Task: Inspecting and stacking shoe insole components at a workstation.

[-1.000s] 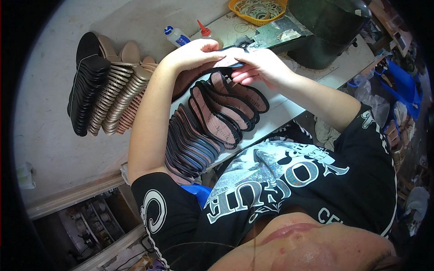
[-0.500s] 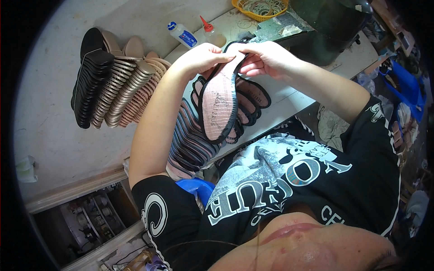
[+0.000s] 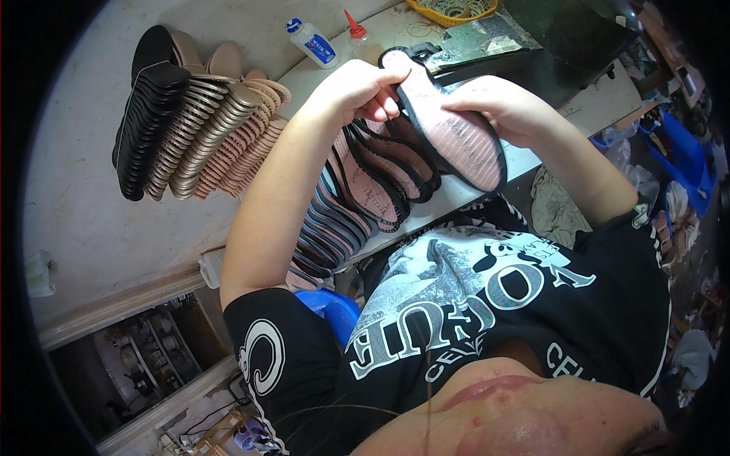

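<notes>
A pink shoe insole (image 3: pixel 456 140) with a black gathered edge is held slanting over the white table, its broad end at the lower right. My left hand (image 3: pixel 369 91) pinches it near its narrow upper end, thumb on the pink face. Gripping its far side, my right hand (image 3: pixel 506 110) has its thumb laid on the pink face while the fingers behind are hidden. Several similar black-edged pink insoles (image 3: pixel 372 182) lie fanned below my left hand. Beside them runs a row of stacked grey-blue and pink insoles (image 3: pixel 327 228), partly behind my left forearm.
Stacks of black insoles (image 3: pixel 148 129) and gold and beige ones (image 3: pixel 209 140) stand at the left. At the back are a white bottle (image 3: pixel 310 43), a red-tipped bottle (image 3: pixel 363 42), a yellow basket (image 3: pixel 437 17) and a dark machine (image 3: pixel 570 53). Blue plastic (image 3: pixel 327 308) shows near my body.
The held insole has swung its broad end from lower left to lower right, uncovering the fanned insoles. My right hand has moved right and down along it; my left hand stays near the narrow end.
</notes>
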The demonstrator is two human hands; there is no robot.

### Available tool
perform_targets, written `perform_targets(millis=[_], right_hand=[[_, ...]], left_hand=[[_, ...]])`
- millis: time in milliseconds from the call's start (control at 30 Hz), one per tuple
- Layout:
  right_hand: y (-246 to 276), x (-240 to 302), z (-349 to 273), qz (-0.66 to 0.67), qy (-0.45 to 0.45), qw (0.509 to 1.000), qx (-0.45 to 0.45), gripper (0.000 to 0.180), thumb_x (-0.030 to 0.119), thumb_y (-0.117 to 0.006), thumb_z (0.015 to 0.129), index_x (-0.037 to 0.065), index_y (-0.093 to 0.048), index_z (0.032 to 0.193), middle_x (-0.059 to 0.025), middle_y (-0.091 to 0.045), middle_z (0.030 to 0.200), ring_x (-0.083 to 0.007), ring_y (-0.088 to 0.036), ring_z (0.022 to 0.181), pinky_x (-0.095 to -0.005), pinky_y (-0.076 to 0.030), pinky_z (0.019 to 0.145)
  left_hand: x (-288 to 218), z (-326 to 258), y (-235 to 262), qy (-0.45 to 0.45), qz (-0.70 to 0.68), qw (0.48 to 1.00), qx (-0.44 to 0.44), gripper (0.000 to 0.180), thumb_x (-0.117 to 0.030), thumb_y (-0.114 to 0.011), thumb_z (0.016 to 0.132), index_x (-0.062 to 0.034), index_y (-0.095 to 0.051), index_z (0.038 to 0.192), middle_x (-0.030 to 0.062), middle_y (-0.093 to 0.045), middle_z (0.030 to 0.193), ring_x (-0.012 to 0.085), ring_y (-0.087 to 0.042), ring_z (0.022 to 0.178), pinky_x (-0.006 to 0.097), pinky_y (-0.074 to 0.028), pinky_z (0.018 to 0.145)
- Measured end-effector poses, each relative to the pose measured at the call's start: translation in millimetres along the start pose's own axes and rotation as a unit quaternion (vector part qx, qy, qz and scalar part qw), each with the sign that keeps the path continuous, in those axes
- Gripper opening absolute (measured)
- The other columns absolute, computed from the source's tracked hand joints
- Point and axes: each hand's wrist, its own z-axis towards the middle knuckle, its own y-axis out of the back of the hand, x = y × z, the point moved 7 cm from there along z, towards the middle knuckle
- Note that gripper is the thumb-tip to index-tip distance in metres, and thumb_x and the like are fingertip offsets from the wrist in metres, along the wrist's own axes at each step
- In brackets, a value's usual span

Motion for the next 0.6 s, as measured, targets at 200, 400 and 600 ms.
perform_targets(millis=[200, 400, 600], right_hand=[[33, -18, -31, -0.001, 0.032, 0.997, -0.065, 0.028, 0.022, -0.06, 0.089, -0.004, -0.062, 0.099, -0.0059, -0.067, 0.087, -0.006, -0.061, 0.071, -0.0206, -0.049, 0.065], [45, -13, -5, 0.014, 0.056, 0.997, -0.05, 0.028, 0.021, -0.058, 0.091, -0.006, -0.064, 0.098, -0.0068, -0.067, 0.086, -0.0068, -0.061, 0.071, -0.0202, -0.048, 0.065], [17, -15, 27, 0.14, 0.096, 0.983, -0.07, 0.023, 0.014, -0.058, 0.089, -0.007, -0.063, 0.097, -0.0097, -0.066, 0.088, -0.0118, -0.063, 0.076, -0.024, -0.051, 0.07]], left_hand=[[-1, 7, 10, 0.03, 0.02, 0.999, -0.037, 0.038, -0.035, -0.065, 0.084, -0.0011, -0.059, 0.066, 0.0034, -0.049, 0.045, 0.0099, -0.042, 0.034, 0.023, -0.041, 0.039], [2, 14, 26, 0.013, 0.053, 0.995, -0.083, 0.05, -0.052, -0.068, 0.077, -0.0043, -0.056, 0.067, -0.0044, -0.032, 0.038, 0.0066, -0.031, 0.034, 0.023, -0.039, 0.048], [10, 28, 38, -0.041, -0.027, 0.987, -0.15, 0.04, -0.044, -0.063, 0.083, -0.0063, -0.058, 0.07, -0.0046, -0.041, 0.045, 0.0056, -0.036, 0.039, 0.022, -0.035, 0.044]])
